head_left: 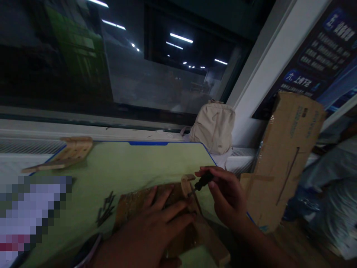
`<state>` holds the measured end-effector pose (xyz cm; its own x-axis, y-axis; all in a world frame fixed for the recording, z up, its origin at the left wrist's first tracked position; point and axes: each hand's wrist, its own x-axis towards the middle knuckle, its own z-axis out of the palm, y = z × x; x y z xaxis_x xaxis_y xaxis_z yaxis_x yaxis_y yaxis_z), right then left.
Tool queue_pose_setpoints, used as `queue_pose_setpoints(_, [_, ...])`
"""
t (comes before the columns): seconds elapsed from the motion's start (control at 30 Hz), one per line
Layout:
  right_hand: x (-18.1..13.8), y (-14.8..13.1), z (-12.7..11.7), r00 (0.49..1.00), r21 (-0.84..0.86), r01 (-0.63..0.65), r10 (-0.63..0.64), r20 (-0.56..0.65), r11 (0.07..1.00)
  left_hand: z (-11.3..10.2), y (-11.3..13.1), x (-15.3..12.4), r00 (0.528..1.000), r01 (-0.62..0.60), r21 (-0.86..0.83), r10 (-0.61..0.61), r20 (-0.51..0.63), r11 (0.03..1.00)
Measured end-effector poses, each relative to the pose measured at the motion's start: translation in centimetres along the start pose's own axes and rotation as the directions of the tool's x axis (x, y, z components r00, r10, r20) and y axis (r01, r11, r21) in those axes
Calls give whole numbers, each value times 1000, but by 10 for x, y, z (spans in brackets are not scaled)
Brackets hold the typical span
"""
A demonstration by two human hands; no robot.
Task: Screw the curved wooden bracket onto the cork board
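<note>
My right hand (227, 197) grips a screwdriver (205, 180) by its black handle, the shaft slanting down to the left. Its tip is close to a wooden piece (213, 238) that has a curled end; whether the tip touches a screw cannot be made out. My left hand (158, 219) lies with its fingers spread over a brown, shiny, tape-covered piece (126, 208), beside the wooden piece. Several dark screws or bolts (106, 208) lie in a small heap left of that hand.
The green tabletop (145, 160) has a blue edge. A wooden part with holes (75, 152) rests at its far left corner, near a blurred-out flat object (30, 216). Beyond are a beige backpack (214, 126) and a large cardboard box (292, 160). A person's clothed legs (331, 190) show at right.
</note>
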<state>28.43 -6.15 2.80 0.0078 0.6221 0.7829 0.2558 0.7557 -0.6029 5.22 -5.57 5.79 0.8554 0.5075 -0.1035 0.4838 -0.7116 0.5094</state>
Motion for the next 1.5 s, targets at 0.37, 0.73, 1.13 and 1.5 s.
queue_pose_setpoints(0.37, [4, 8, 0, 988, -97, 37, -51, -148, 995, -1, 1, 1, 999, 0, 44, -2, 50, 999])
queue_pose_setpoints(0.73, [2, 2, -1, 991, -94, 91, -100, -84, 991, 8, -7, -2, 1000, -14, 61, 13, 22, 998])
queue_pose_setpoints(1.13, [5, -2, 1, 999, 9, -11, 11, -42, 1000, 13, -11, -5, 996, -74, 59, 77, -54, 996])
queue_pose_setpoints(1.5, [4, -2, 0, 999, 59, -38, 38, -2, 998, 12, -13, -4, 992, -95, 52, 99, -81, 994])
